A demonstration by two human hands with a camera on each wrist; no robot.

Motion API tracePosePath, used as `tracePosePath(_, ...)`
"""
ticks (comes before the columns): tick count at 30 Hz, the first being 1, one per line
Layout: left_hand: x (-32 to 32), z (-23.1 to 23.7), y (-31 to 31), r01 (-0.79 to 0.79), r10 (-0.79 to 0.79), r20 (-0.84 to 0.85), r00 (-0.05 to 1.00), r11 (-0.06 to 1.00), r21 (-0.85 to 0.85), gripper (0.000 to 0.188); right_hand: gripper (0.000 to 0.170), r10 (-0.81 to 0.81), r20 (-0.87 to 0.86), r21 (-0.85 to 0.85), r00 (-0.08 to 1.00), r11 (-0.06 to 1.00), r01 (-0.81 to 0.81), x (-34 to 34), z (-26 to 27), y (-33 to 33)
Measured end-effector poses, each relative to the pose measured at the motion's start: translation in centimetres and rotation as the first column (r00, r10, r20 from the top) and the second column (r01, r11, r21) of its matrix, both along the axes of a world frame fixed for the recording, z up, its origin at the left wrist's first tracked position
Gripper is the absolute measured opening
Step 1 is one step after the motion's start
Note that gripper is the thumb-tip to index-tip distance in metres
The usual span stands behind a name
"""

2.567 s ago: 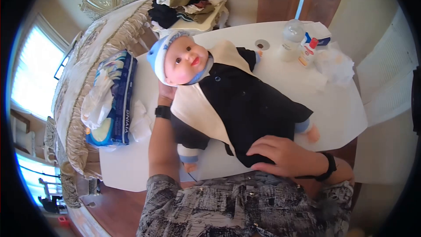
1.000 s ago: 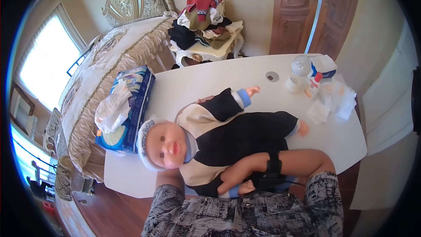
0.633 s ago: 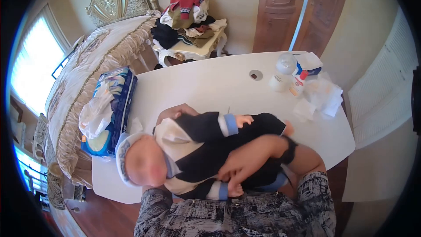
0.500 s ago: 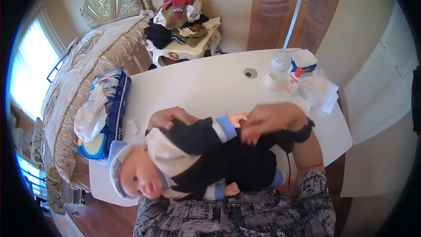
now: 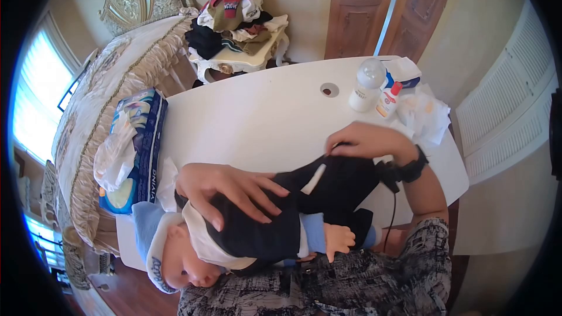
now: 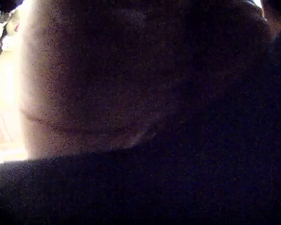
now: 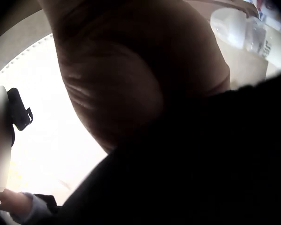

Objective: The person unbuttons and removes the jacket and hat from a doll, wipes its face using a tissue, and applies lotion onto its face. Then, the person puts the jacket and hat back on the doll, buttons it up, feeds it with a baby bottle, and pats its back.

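Head view: the doll point(image 5: 272, 240) lies along the near edge of the table point(image 5: 252, 120), long axis left to right, head left, face turned near. Your left hand point(image 5: 228, 190), fingers apart, rests on its upper body; your right hand point(image 5: 374, 140), nearer the legs, pinches the black cloth point(image 5: 348, 178) at the far side, the torso lying near-left of those fingertips. Left wrist view: too dark to tell the fingers. Right wrist view: fingers hidden; the bottle point(image 7: 253, 40) shows beyond your hand.
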State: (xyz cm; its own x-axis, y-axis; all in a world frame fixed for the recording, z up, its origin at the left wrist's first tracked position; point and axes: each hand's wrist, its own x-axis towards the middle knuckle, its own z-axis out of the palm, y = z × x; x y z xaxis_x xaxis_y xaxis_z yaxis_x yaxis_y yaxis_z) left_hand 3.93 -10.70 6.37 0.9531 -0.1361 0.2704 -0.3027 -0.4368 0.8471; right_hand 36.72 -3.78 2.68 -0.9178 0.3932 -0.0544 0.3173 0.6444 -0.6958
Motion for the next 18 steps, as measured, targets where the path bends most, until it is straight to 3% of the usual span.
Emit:
tracePosePath(2, -0.1, -0.3, -0.9, -0.057, 0.054, 0.123, 0.991, 0.998, 0.017, 0.06, 0.019, -0.051, 0.109, -0.009, 0.993, 0.999, 0.052, 3.1, 0.3, 1.7)
tracePosePath(4, -0.3, -0.1, -1.3, -0.088, 0.089, 0.065, 0.994, 0.996, -0.022, 0.058, 0.019, -0.037, 0.278, -0.101, 0.96, 0.993, 0.067, 4.7, 1.2, 2.6)
tracePosePath(7, -0.2, -0.1, -1.3, -0.076, 0.077, 0.049, 0.996, 0.996, -0.037, 0.058, 0.022, -0.081, 0.531, 0.011, 0.843, 0.996, 0.089, 3.5, 1.7, 1.8)
tracePosePath(9, 0.1, 0.0, -1.2, -0.046, 0.047, 0.059, 0.997, 0.999, -0.017, 0.058, 0.028, -0.111, 0.45, 0.238, 0.886, 0.971, 0.001, 1.9, 0.8, 1.8)
tracePosePath(10, 0.1, 0.2, -1.2, -0.033, 0.032, 0.065, 0.997, 0.999, 0.007, 0.058, 0.033, -0.036, 0.254, 0.232, 0.966, 0.972, -0.025, 1.0, -1.1, 2.6)
tracePosePath(11, 0.1, 0.3, -1.1, -0.015, 0.013, 0.07, 0.997, 0.999, 0.03, 0.058, 0.038, 0.048, 0.114, 0.096, 0.992, 0.994, -0.059, -1.0, -0.9, 2.2)
tracePosePath(12, 0.1, 0.4, -1.1, -0.005, 0.004, 0.053, 0.999, 1.0, 0.019, 0.058, 0.038, 0.075, 0.07, -0.213, 0.995, 0.975, -0.059, -2.9, -0.1, 1.0)
tracePosePath(13, -0.2, 0.3, -1.2, 0.002, -0.002, 0.035, 0.999, 1.0, 0.009, 0.058, 0.041, 0.164, 0.057, -0.412, 0.985, 0.902, -0.127, -4.2, 0.2, 0.0)
tracePosePath(16, -1.0, 0.6, -1.3, -0.015, 0.014, -0.012, 1.0, 0.999, -0.034, 0.064, 0.047, 0.357, 0.337, -0.316, 0.871, 0.915, -0.252, -5.4, -0.5, -0.4)
tracePosePath(17, -1.5, 0.7, -1.3, -0.034, 0.032, -0.041, 0.999, 0.998, -0.049, 0.066, 0.05, 0.226, 0.601, -0.209, 0.766, 0.97, -0.122, -5.1, -0.4, -0.3)
tracePosePath(18, -2.0, 0.7, -1.5, -0.058, 0.053, -0.067, 0.996, 0.996, -0.067, 0.067, 0.048, 0.209, 0.603, -0.162, 0.77, 0.977, -0.139, -4.1, 0.0, 0.1)
